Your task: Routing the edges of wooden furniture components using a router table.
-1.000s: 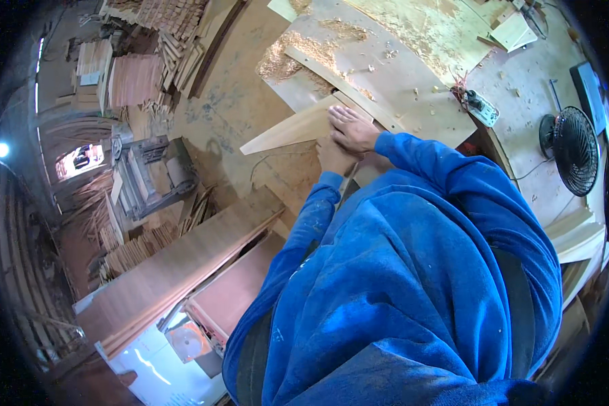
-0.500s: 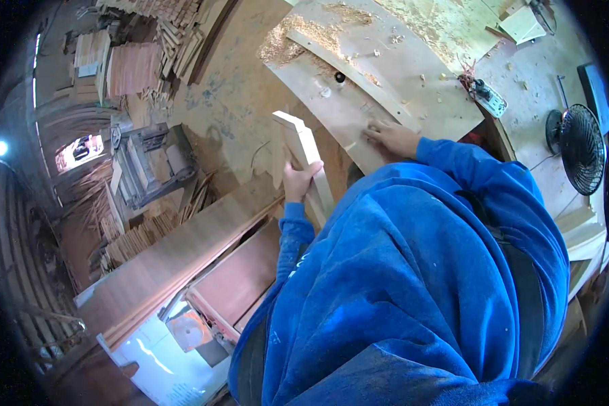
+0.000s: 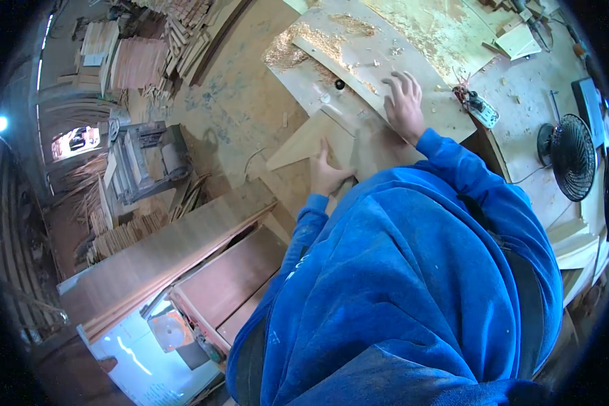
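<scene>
My left hand (image 3: pixel 326 174) is at the near edge of a pale wooden board (image 3: pixel 310 141), its fingers and thumb spread wide around the near part. The board's broad face is turned up and its far end lies over the edge of a worktable (image 3: pixel 440 125). The palm side of the grip is hidden. My right hand (image 3: pixel 404 108) is raised over the worktable beside a long wooden strip (image 3: pixel 369 93), fingers apart with nothing in them. A small black round piece (image 3: pixel 340 84) stands on the tabletop beside the strip.
Wood shavings (image 3: pixel 291 44) are heaped at the table's far left. A power strip (image 3: pixel 484 111) and a black fan (image 3: pixel 573 157) are on the right. A machine (image 3: pixel 145 162) and stacked boards (image 3: pixel 139 64) stand on the left, with a long panel (image 3: pixel 169 230) nearer.
The board has turned from on edge to broad face up and moved right onto the table with my left hand. My right hand has lifted off the tabletop and moved farther away, its fingers spreading.
</scene>
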### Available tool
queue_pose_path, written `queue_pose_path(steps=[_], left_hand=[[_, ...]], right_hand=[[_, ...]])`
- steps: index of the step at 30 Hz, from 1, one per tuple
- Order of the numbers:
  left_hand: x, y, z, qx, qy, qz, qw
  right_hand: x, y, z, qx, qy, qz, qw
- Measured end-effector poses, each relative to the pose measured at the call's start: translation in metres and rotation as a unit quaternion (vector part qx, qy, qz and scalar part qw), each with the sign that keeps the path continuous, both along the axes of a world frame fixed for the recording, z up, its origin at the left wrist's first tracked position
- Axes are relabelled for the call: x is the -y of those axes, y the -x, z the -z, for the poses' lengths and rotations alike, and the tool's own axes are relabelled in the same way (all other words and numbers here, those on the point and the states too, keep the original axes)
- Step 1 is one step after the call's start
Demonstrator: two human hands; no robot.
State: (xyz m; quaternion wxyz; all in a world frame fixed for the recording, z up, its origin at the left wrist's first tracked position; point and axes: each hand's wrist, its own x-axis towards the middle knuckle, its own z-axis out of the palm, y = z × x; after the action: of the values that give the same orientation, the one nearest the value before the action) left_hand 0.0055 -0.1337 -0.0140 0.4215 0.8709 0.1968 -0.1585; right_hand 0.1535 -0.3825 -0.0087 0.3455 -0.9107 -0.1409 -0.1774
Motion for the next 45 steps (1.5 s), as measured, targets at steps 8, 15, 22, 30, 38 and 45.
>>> queue_pose_path(steps=[8, 15, 22, 30, 38, 45], left_hand=[[0.05, -0.012, 0.056, 0.036, -0.366, 0.116, 0.923], [0.068, -0.03, 0.006, -0.085, -0.309, 0.103, 0.942], [0.052, -0.055, 0.021, -0.044, -0.316, 0.085, 0.944], [0.026, -0.085, 0.027, -0.057, -0.267, 0.081, 0.959], [0.002, -0.113, 0.031, -0.001, -0.26, 0.081, 0.962], [-0.021, -0.137, 0.038, -0.012, -0.24, 0.042, 0.97]], right_hand=[[-0.057, 0.038, 0.049, -0.017, 0.003, -0.402, 0.915], [-0.075, 0.037, 0.077, -0.055, 0.087, -0.355, 0.929], [-0.098, 0.016, 0.074, -0.048, 0.126, -0.24, 0.961], [-0.122, -0.01, 0.083, -0.02, 0.11, -0.216, 0.97], [-0.146, -0.042, 0.085, 0.003, 0.106, -0.213, 0.971], [-0.172, -0.069, 0.088, -0.002, 0.106, -0.215, 0.971]])
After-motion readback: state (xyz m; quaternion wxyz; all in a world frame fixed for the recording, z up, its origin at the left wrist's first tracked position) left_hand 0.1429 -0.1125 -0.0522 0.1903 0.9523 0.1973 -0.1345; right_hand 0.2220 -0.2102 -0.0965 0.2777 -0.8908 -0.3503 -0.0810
